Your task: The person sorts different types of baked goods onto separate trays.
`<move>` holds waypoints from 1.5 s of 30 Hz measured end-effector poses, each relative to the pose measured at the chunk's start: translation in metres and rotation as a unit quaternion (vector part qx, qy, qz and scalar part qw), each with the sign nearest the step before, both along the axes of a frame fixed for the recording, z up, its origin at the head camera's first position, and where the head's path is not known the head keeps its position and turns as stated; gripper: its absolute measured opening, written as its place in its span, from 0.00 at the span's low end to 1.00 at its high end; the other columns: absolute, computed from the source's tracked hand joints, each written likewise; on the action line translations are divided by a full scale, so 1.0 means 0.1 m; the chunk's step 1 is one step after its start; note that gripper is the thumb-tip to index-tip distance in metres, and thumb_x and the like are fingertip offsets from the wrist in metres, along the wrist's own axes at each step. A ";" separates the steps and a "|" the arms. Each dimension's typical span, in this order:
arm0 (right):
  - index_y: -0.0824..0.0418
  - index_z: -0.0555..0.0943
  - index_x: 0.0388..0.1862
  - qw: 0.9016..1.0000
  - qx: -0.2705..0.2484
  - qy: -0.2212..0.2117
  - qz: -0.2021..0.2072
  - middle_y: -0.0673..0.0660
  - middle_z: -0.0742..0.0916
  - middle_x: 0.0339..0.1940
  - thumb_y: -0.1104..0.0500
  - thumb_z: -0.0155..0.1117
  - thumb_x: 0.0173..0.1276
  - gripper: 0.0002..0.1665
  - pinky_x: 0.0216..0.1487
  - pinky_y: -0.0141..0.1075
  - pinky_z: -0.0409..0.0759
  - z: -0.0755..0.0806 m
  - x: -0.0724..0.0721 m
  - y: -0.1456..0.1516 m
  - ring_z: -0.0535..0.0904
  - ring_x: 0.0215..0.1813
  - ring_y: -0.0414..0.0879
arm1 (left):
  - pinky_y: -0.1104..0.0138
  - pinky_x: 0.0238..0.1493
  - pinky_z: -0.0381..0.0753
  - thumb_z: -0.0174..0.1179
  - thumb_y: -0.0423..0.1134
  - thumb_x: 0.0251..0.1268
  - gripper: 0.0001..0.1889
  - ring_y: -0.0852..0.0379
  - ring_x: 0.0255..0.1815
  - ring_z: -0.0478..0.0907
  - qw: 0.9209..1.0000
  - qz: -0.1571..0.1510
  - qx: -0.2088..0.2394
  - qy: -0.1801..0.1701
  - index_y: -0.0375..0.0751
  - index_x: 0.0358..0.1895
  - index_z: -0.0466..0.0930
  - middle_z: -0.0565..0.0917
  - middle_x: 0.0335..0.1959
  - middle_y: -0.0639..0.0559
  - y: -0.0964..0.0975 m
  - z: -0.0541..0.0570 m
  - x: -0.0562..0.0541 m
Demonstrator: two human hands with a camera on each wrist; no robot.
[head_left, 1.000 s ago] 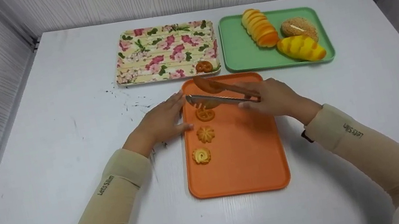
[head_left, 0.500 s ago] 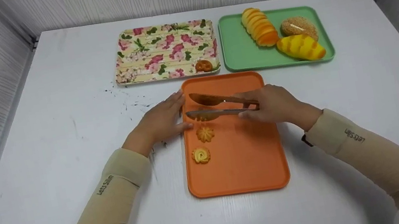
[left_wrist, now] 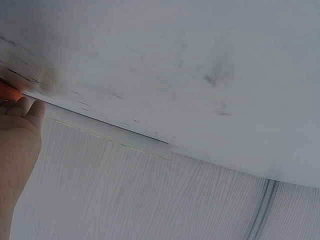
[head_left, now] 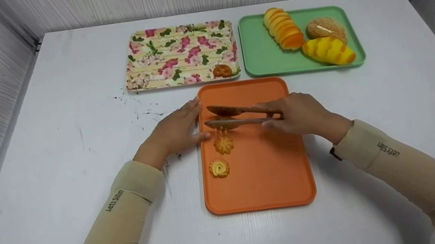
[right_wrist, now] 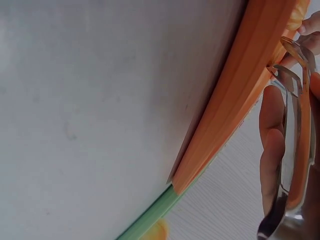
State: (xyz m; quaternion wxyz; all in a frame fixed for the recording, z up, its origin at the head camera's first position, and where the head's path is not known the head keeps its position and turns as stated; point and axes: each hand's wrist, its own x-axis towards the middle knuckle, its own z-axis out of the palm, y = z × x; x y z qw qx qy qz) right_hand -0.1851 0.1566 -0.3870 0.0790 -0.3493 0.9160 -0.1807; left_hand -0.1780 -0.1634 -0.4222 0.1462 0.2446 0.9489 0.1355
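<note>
In the head view my right hand [head_left: 304,113] grips a pair of metal tongs [head_left: 226,110] over the far part of the orange tray [head_left: 270,179]. The tongs' tips, slightly apart, lie around a cookie with openings, which they mostly hide. Nearer on the tray are a flower-shaped cookie [head_left: 224,145] and a swirled cookie [head_left: 219,169]. My left hand [head_left: 172,134] rests at the tray's left rim, fingers extended and thumb over the edge. The right wrist view shows the tongs [right_wrist: 301,150] along my fingers [right_wrist: 272,150]. My left hand [left_wrist: 17,145] is partly cut off in the left wrist view.
Behind the orange tray stand a floral tray [head_left: 160,53] with a small pretzel [head_left: 222,70] in its corner, and a green tray [head_left: 260,60]. The green tray bears a sliced loaf [head_left: 283,29], a seeded bun [head_left: 325,28] and a yellow bread [head_left: 328,51].
The tongs in my right hand have come down and toward me onto the farthest cookie, and their tips have drawn a little closer together. My left hand has stayed at the rim.
</note>
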 end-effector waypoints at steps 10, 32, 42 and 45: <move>0.50 0.76 0.65 0.999 -0.013 0.031 0.012 0.47 0.86 0.33 0.49 0.65 0.66 0.28 0.23 0.38 0.67 0.03 -0.01 0.02 0.68 0.19 0.43 | 0.56 0.72 0.48 0.47 0.66 0.66 0.46 0.52 0.76 0.41 1.000 -0.003 0.013 0.001 0.43 0.77 0.42 0.40 0.77 0.52 -0.01 -0.03 -0.01; 0.43 0.72 0.68 0.996 -0.019 0.050 -0.072 0.52 0.85 0.31 0.43 0.61 0.67 0.30 0.21 0.40 0.63 0.17 -0.41 -0.17 0.67 0.19 0.48 | 0.55 0.71 0.50 0.49 0.65 0.66 0.46 0.50 0.76 0.42 1.000 0.007 -0.001 -0.004 0.41 0.77 0.42 0.40 0.77 0.52 0.01 0.00 -0.01; 0.46 0.71 0.68 0.989 -0.031 0.028 -0.143 0.56 0.85 0.33 0.42 0.60 0.68 0.31 0.24 0.41 0.63 0.18 -0.67 -0.27 0.69 0.23 0.51 | 0.57 0.72 0.49 0.50 0.65 0.66 0.46 0.52 0.76 0.42 1.000 0.003 0.006 0.003 0.40 0.77 0.43 0.42 0.77 0.51 0.01 0.00 0.00; 0.46 0.71 0.69 0.988 -0.027 0.024 -0.153 0.57 0.86 0.37 0.41 0.59 0.68 0.31 0.25 0.42 0.62 0.16 -0.73 -0.26 0.69 0.25 0.52 | 0.57 0.72 0.49 0.49 0.65 0.66 0.47 0.51 0.76 0.42 1.000 0.001 0.004 0.001 0.40 0.77 0.42 0.41 0.77 0.50 0.01 0.00 0.00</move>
